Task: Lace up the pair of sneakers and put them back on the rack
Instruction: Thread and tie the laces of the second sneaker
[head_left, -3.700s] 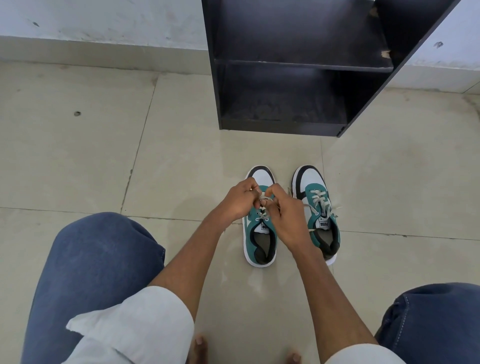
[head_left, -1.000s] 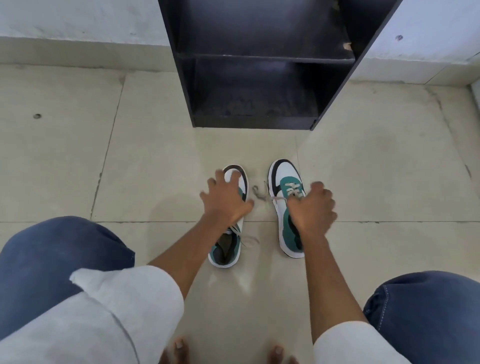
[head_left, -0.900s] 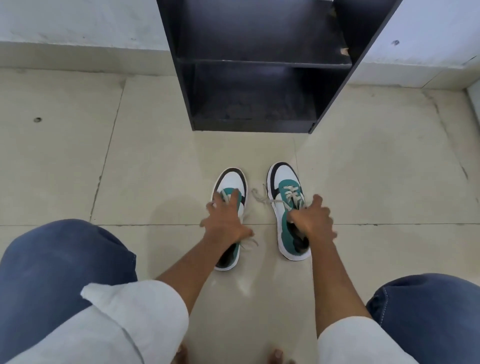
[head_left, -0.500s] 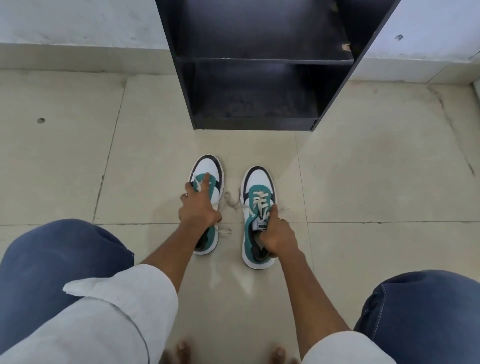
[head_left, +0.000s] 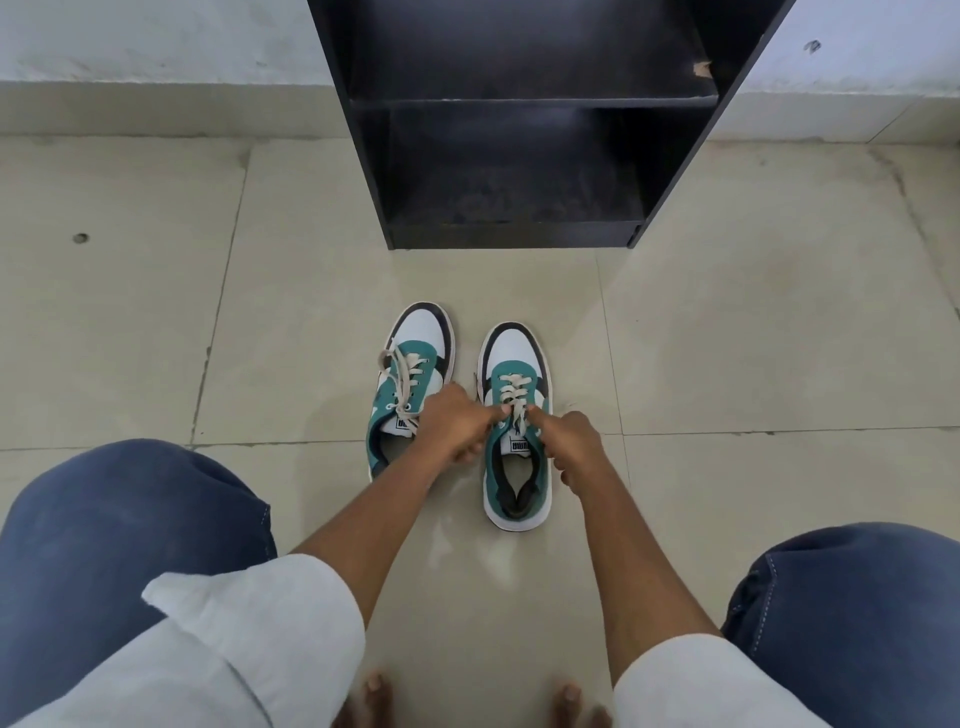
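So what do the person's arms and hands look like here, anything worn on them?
Both hands are bare: left hand, right hand, with no gloves, rings or watch visible. Forearms are uncovered. White sleeves are rolled up near the elbows: left sleeve, right sleeve. Blue jeans cover the knees.

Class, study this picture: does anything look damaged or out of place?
Yes. The black rack's upper shelf has a chipped front corner showing pale material. The left sneaker's lace trails loose over its side.
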